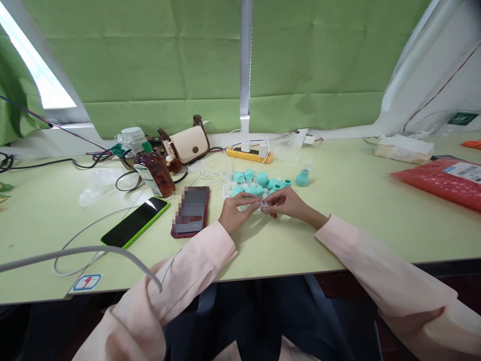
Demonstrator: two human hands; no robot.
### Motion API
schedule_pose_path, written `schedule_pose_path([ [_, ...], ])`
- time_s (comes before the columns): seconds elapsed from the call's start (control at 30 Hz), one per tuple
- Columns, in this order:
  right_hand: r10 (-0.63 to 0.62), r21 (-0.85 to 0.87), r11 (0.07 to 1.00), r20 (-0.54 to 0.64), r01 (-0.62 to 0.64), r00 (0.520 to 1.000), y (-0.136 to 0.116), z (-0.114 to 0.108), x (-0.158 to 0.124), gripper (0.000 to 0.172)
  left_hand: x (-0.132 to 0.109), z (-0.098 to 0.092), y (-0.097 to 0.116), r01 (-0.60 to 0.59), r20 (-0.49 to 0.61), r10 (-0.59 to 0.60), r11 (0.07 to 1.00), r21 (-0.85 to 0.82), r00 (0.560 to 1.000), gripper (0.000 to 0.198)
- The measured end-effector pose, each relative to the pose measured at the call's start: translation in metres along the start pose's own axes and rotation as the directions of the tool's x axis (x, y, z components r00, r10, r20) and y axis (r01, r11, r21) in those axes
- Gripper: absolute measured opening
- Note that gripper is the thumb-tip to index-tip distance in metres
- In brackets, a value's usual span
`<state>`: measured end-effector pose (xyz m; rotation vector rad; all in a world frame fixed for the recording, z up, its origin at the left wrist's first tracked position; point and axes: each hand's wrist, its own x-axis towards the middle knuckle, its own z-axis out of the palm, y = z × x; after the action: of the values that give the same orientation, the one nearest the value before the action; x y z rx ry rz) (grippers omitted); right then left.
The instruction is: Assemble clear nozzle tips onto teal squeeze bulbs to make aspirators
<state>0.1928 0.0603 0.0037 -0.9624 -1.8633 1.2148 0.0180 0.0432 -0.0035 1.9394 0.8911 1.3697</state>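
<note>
My left hand and my right hand meet above the table, fingertips pinched together. Between them is a small whitish piece, mostly covered by the fingers, so its kind does not show. Just beyond the hands lies a cluster of teal rubber-like bulbs, several with open necks, mixed with small white pieces. To the right of the cluster, one teal bulb stands upright with a clear tip on top.
Left of my hands lie a dark-red-cased phone and a green-cased phone. Behind them are a bottle of brown liquid and a cream handbag. A yellow power strip sits at the back. A red package lies far right.
</note>
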Motion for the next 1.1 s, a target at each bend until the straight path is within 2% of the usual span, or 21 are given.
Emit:
schedule_pose_path([
  [0.23, 0.007, 0.033, 0.999, 0.012, -0.007, 1.0, -0.0007, -0.0002, 0.0007, 0.024, -0.0008, 0.001, 0.0012, 0.001, 0.003, 0.0, 1.0, -0.006, 1.0, 0.012],
  [0.53, 0.032, 0.09, 0.995, 0.042, -0.036, 0.999, -0.0025, -0.0018, 0.0003, 0.026, -0.0013, -0.0004, 0.0061, -0.03, 0.055, 0.028, 0.998, 0.049, 0.998, 0.018],
  [0.7, 0.046, 0.128, 0.99, 0.052, -0.053, 0.998, -0.0018, -0.0007, 0.001, 0.026, -0.0014, -0.0008, 0.0062, -0.081, 0.068, 0.074, 0.99, 0.117, 0.995, 0.028],
  [1.1, 0.038, 0.14, 0.989, 0.075, -0.048, 0.996, -0.0025, 0.0023, 0.0018, 0.024, -0.0015, 0.001, 0.0025, -0.209, 0.017, 0.211, 0.948, 0.241, 0.977, 0.022],
])
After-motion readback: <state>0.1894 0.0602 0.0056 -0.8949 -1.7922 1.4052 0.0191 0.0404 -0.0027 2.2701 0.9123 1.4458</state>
